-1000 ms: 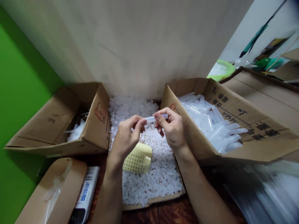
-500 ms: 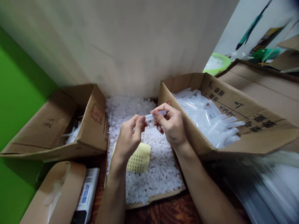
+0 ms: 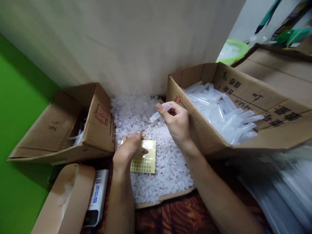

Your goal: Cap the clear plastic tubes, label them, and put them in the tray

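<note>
A translucent plastic tube [image 3: 157,116] slants down to the left from my right hand [image 3: 176,122], pinched near its upper end between thumb and fingers. It is held above a layer of small clear plastic pieces [image 3: 170,162]. Lower left, my left hand [image 3: 130,148] is over a yellow sticker sheet [image 3: 148,162] printed with rows of small marks. Its thumb and fingers are apart at the sheet's upper part, with nothing visible between them. Whether the fingertips press on the sheet is unclear. The sheet lies on the plastic pieces, partly hidden by this hand.
On the right stands a cardboard box [image 3: 207,130] heaped with translucent tubes [image 3: 224,113]. Another cardboard box [image 3: 99,120] at left holds a few tubes. In front of it are a tan container [image 3: 83,191] and a white device [image 3: 98,195]. A wall [image 3: 136,45] rises behind.
My left hand has let go of the tube and come down to the sticker sheet. The tube stays in my right hand alone, now tilted with its free end lower. The view shifted slightly.
</note>
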Tool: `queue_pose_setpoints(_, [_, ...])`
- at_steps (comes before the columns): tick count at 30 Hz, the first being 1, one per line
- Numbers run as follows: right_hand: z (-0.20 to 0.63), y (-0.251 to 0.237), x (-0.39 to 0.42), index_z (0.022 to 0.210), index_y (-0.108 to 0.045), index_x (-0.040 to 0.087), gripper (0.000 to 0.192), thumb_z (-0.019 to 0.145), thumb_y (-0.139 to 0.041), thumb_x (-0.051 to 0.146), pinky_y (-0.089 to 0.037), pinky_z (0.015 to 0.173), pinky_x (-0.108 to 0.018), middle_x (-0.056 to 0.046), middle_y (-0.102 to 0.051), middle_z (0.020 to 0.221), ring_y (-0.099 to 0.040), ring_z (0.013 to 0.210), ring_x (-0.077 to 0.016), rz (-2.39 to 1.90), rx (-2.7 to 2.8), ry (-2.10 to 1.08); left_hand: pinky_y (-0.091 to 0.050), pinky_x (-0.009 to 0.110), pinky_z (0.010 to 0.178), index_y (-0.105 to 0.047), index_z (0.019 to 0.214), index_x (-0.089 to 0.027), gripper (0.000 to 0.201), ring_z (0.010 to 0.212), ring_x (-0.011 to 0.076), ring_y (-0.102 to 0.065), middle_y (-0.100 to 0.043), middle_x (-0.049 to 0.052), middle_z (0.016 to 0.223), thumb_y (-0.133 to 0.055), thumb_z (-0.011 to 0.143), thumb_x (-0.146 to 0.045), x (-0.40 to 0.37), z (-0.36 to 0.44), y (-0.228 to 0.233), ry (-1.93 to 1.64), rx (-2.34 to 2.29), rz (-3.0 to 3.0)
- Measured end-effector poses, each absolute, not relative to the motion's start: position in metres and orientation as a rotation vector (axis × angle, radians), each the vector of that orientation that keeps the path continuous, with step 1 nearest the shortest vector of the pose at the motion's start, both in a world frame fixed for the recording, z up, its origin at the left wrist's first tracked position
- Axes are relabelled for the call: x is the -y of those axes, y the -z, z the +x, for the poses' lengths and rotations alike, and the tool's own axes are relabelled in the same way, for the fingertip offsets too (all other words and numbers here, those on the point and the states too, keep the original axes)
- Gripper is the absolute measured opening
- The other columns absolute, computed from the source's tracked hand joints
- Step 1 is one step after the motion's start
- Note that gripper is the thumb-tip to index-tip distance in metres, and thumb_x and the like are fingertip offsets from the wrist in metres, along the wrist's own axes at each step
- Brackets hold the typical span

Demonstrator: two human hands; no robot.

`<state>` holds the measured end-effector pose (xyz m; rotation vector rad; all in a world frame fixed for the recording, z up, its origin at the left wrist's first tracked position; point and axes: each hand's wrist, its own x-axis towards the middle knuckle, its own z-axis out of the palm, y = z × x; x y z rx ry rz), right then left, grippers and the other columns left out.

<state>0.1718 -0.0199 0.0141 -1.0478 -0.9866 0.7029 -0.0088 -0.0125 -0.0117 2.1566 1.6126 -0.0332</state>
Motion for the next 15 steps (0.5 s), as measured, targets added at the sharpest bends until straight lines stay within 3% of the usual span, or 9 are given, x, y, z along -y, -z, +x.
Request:
queue_pose_setpoints(5, [0.179,-0.006,0.015,0.078,-0.050,0.024,0.041,0.100,-0.056,0.058,-0.044,0.067,-0.028,0.003,-0.053,0.070,-0.053,0.066,-0.0143,-1.136,0.987,-0.602,-0.045,0.042,0.099,-0.065,0.087,-0.022,0.009,0.097,0.0267,-0.068,-0.075,0.006,0.092,-0.063,0.088,-0.013,0.004,-0.009,0.003,-0.252,-1.572,2.210])
queue_pose_setpoints(8, [0.184,0.003,0.010,0.087,-0.056,0.023,0.031,0.096,-0.060,0.052,-0.046,0.071,-0.029,0.001,-0.060,0.080,-0.057,0.075,-0.0165,-1.224,1.064,-0.699,-0.050,0.035,0.087,-0.062,0.102,-0.023,0.015,0.097,0.0246,-0.068,-0.074,0.007,0.104,-0.049,0.099,-0.028,0.000,-0.020,-0.014,-0.587,-1.548,2.169])
queue_pose_setpoints(11, [0.184,0.006,0.011,0.083,-0.065,0.020,0.027,0.084,-0.075,0.046,-0.046,0.073,-0.029,-0.001,-0.064,0.082,-0.058,0.081,-0.0182,-1.323,1.172,-0.873,-0.052,0.035,0.084,-0.062,0.107,-0.023,0.023,0.097,0.0257,-0.068,-0.073,0.007,0.105,-0.051,0.097,-0.040,-0.004,-0.037,-0.020,-1.023,-1.597,1.933])
queue_pose_setpoints(15, [0.173,0.000,0.019,0.102,-0.074,0.018,0.038,0.081,-0.078,0.049,-0.039,0.055,-0.025,0.000,-0.066,0.079,-0.049,0.059,-0.0111,-1.155,1.243,-1.275,-0.053,0.035,0.081,-0.064,0.101,-0.021,0.025,0.093,0.0261,-0.069,-0.072,0.007,0.099,-0.060,0.088,-0.042,-0.011,-0.047,-0.011,-1.290,-1.646,1.660])
